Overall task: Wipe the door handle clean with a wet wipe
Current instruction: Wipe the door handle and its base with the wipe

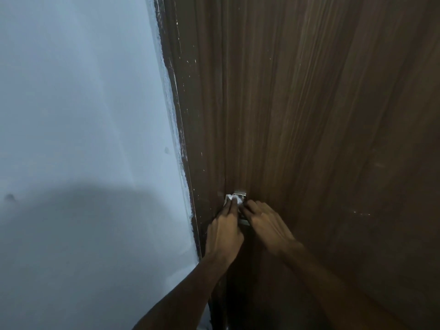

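Fingers of the left hand pinched the white wipe against the metal handle near the door's left edge. Right hand closed around the handle's lower part. Wiping appeared underway; next, the covered lower part likely needed attention.

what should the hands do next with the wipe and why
Probably draw the left hand down along the door handle, keeping the wet wipe pressed on. The white wipe sits bunched under its fingertips at the handle's top end, while the right hand covers the lower part, where a bit of metal shows between the hands, seemingly unwiped.
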`<state>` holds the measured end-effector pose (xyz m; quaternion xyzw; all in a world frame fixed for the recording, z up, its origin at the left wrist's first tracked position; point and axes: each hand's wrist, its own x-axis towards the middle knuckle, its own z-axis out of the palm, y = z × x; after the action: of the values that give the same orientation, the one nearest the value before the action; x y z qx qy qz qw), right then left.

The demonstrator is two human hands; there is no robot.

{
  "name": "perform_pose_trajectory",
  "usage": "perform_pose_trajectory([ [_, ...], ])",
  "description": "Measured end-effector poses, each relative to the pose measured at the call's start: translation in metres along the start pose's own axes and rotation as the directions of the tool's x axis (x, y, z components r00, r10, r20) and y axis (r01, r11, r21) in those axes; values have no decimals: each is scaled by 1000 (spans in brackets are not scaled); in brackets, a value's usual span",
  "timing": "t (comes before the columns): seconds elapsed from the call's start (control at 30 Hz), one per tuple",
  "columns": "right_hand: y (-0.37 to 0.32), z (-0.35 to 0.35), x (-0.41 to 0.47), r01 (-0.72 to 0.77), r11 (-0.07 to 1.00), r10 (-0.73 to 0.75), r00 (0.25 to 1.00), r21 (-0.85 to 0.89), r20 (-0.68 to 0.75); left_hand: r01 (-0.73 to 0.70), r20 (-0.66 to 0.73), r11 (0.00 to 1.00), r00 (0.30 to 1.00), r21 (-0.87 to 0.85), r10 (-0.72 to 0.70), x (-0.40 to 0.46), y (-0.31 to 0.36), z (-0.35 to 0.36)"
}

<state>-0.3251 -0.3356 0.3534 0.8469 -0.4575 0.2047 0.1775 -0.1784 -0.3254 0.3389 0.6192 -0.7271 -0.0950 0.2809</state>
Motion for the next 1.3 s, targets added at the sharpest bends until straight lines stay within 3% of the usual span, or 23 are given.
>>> perform_pose_trajectory([
  [0.17,5,-7,10,-99,983,103,994,152,-18,-105,-68,991,993,-84,100,5,12,1],
  [0.27,6,-4,7,-156,971,160,987,182,-6,-103,-15,990,995,-100,102,-1,10,5],
  [0.4,4,4,-8,-193,964,190,981,183,33,-158,6,987,987,-15,158,-12,2,14],
  [0.53,0,6,-14,-254,947,243,967,194,78,-95,72,995,993,6,95,-17,-4,21],
  [0.67,-3,2,-11,-270,929,259,963,253,79,117,94,987,990,-106,-107,7,5,17],
  [0.83,4,12,3,-404,848,364,914,342,178,16,-10,970,1000,-242,-19,2,15,9],
  [0.97,2,11,7,-272,914,268,962,302,56,93,14,979,996,-181,-92,2,11,11],
  [1.17,-1,20,3,-147,974,123,982,173,141,153,-15,967,987,-205,-159,-11,4,15],
  [1.3,-2,24,2,-189,969,163,973,160,165,138,-109,958,980,-250,-169,-7,7,9],
])
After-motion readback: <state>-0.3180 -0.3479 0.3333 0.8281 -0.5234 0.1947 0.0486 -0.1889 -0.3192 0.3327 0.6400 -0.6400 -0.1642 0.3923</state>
